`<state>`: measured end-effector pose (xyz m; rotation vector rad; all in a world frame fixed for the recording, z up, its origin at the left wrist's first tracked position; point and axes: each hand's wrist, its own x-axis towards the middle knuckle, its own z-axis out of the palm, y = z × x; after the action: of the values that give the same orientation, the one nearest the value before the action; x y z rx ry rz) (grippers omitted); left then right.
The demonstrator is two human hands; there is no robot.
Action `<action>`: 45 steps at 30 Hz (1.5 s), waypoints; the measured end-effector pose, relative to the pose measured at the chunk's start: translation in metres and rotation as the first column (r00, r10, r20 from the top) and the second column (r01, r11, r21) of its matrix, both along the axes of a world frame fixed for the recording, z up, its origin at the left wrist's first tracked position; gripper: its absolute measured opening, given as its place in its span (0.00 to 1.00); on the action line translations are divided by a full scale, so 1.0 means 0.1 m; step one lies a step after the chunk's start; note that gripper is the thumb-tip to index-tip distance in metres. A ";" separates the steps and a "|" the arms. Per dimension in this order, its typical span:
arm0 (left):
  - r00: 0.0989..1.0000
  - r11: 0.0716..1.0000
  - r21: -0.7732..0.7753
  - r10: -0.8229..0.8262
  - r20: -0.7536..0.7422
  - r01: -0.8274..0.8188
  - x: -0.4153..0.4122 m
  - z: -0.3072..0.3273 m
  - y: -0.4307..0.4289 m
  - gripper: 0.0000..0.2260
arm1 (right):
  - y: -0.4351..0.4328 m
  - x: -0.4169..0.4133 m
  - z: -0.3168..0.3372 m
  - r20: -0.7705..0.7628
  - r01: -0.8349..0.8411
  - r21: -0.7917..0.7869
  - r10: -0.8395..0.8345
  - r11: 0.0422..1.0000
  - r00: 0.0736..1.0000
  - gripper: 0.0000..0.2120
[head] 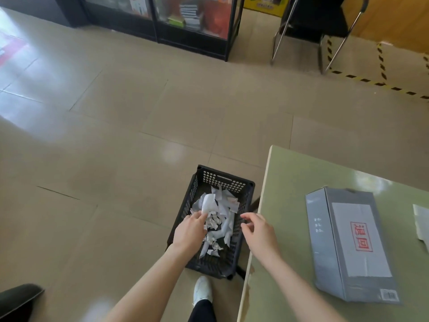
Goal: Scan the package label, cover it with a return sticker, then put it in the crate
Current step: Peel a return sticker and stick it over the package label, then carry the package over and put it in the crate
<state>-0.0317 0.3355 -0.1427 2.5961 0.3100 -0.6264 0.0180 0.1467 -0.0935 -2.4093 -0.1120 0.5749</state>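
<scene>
We see a black perforated crate (241,205) standing on the tiled floor (116,135), just beside the left edge of the green worktop (301,177). The crate holds a loose heap of white paper scraps (220,228).

The left hand (190,231) is positioned over the left wall of the crate. Its fingertips (201,214) pinch a curled white strip of backing paper (207,203) above the scrap heap. The right hand (260,233) is positioned over the right wall of the crate, near the worktop's left edge. Its fingers are spread and slightly curled, and it grips nothing.

The package (348,247), a grey box, lies flat on the worktop, well apart from both hands and nearer the worktop's right side. A white return sticker (359,240) with a red stamped mark covers most of its upper face. A barcode (389,295) is visible at the box's near right corner.

A further sheet of paper (421,224) lies at the right edge of the view, partly cut off. A white shoe (203,290) rests on the floor below the crate.
</scene>
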 end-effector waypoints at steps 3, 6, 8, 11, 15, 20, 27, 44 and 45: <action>0.995 1.000 0.019 -0.015 -0.095 0.017 0.03 -0.08 -0.04 0.26 | -0.03 -0.01 0.00 0.014 -0.007 0.011 0.006 1.000 1.000 0.11; 0.989 1.000 0.029 -0.003 -0.146 0.008 0.07 -0.10 -0.09 0.28 | -0.06 -0.01 0.03 0.031 -0.019 0.026 0.018 0.999 0.999 0.11; 0.988 1.000 0.018 0.005 -0.157 -0.002 0.09 -0.10 -0.11 0.29 | -0.08 -0.02 0.06 0.040 -0.018 0.042 0.016 0.999 0.999 0.10; 0.991 1.000 0.000 0.010 -0.131 -0.010 0.09 -0.08 -0.14 0.30 | -0.15 -0.04 0.13 0.054 -0.016 0.056 0.013 0.998 0.998 0.10; 0.997 0.998 -0.042 0.045 -0.069 -0.048 0.05 0.02 -0.20 0.27 | -0.29 -0.07 0.22 0.074 0.008 0.068 -0.013 0.998 0.997 0.10; 0.991 0.976 -0.174 0.136 0.013 -0.132 0.00 0.29 -0.43 0.20 | -0.52 -0.12 0.47 0.150 0.060 0.104 -0.075 0.993 0.986 0.10; 0.971 0.891 -0.430 0.212 0.110 -0.146 -0.01 0.76 -1.05 0.16 | -1.06 -0.16 0.84 0.358 0.106 0.063 -0.122 0.992 0.926 0.13; 0.949 0.727 -0.630 0.310 -0.053 -0.273 0.07 1.28 -2.92 0.36 | -2.64 -0.16 0.71 -0.159 0.423 0.129 -0.402 0.897 0.902 0.40; 0.947 0.732 -0.622 0.319 -0.049 -0.279 0.06 1.29 -2.95 0.37 | -2.66 -0.17 0.71 -0.147 0.423 0.147 -0.403 0.894 0.903 0.39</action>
<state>-0.0259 0.0403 -0.0141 1.8639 0.4106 -0.4320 0.0011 -0.1194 -0.0223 -2.1327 0.3792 0.4757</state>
